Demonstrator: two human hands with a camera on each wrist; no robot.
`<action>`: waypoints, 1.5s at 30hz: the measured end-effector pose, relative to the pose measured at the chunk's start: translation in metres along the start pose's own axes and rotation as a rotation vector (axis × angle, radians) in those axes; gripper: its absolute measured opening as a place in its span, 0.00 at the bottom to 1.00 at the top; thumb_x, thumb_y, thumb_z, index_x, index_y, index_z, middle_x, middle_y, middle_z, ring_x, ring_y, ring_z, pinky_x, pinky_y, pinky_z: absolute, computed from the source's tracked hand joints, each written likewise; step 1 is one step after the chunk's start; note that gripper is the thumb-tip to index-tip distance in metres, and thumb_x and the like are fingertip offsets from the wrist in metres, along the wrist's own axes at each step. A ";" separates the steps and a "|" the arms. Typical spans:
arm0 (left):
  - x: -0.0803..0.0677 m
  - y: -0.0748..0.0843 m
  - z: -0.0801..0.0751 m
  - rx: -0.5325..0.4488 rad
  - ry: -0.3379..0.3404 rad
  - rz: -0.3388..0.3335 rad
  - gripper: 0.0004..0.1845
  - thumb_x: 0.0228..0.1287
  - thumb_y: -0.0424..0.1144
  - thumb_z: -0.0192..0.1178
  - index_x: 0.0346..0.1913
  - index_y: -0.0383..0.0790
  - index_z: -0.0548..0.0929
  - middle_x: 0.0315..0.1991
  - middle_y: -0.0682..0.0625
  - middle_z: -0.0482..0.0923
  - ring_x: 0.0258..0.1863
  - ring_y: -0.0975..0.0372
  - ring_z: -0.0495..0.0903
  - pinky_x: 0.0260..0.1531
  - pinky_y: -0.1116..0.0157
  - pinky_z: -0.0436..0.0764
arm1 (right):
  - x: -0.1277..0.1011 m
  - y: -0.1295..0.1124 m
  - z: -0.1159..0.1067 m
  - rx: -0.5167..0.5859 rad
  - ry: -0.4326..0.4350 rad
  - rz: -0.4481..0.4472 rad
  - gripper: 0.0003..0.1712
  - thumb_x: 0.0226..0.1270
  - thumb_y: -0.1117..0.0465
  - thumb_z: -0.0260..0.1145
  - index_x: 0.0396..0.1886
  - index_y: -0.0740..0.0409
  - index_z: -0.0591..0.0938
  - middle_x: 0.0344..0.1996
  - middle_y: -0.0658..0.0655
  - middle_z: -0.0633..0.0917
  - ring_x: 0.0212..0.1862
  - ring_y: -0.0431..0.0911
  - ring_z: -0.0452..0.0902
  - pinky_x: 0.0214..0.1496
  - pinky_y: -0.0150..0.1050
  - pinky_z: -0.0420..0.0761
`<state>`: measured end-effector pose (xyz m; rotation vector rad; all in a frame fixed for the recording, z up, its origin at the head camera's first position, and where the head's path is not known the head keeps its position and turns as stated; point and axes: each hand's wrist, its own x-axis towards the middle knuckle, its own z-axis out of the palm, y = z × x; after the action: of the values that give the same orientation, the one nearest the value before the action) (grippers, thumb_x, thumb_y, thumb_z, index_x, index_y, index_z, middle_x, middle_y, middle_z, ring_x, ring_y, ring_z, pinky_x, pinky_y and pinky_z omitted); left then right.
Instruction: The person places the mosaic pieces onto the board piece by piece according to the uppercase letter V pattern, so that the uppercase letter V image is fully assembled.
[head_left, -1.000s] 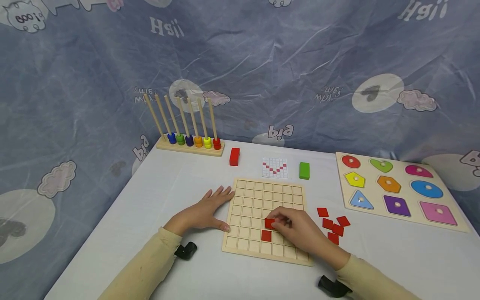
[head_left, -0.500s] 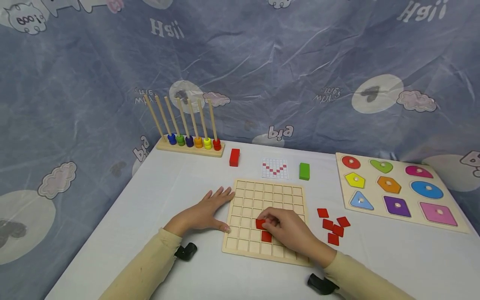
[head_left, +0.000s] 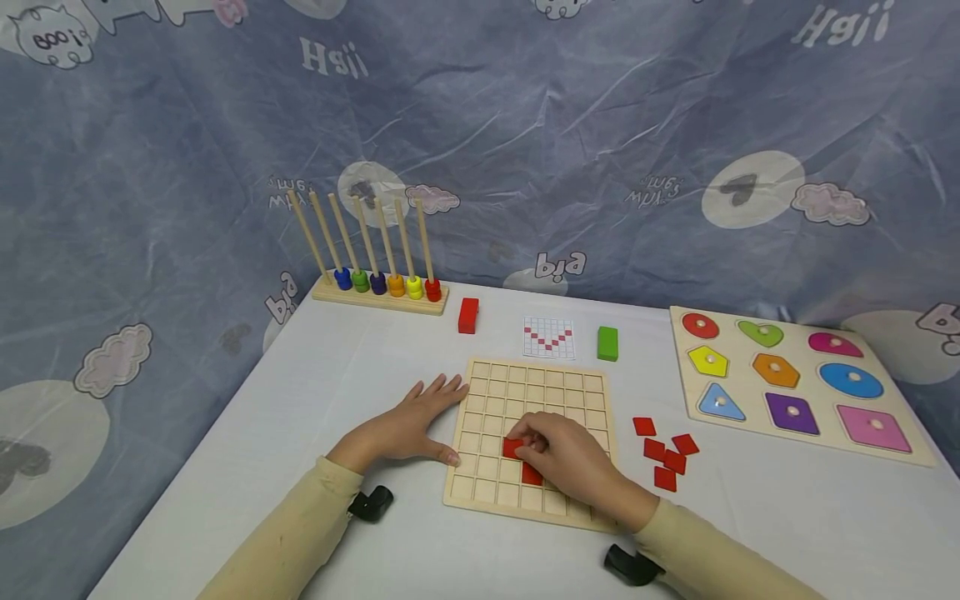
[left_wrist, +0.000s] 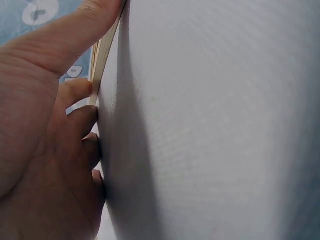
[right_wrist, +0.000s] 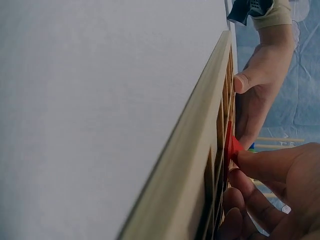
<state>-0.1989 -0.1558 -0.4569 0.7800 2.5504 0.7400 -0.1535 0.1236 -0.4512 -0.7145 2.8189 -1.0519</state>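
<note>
Red tile, pinched in right hand, shifted leftward across wooden board; left hand spread.

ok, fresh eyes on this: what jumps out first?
Probably the right hand pinching a red tile at the wooden grid board, mid-table. The left hand rests spread at that board's left edge. To the right, the brightly coloured shape puzzle also draws attention.

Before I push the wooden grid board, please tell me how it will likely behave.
The wooden grid board seems stiff: its frame looks straight. Lying flat on the white tabletop, it would probably slide, not tip. The left hand, touching its edge, might resist the push.
</note>
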 end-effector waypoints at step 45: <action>0.000 0.001 0.000 0.007 -0.004 -0.004 0.60 0.52 0.58 0.76 0.82 0.45 0.53 0.83 0.48 0.43 0.82 0.52 0.35 0.78 0.47 0.34 | 0.005 -0.007 0.001 -0.090 -0.039 0.029 0.10 0.61 0.63 0.76 0.43 0.48 0.91 0.38 0.40 0.82 0.38 0.37 0.75 0.40 0.35 0.77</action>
<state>-0.1986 -0.1553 -0.4560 0.7777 2.5516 0.7275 -0.1554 0.1162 -0.4471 -0.6907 2.8498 -0.9017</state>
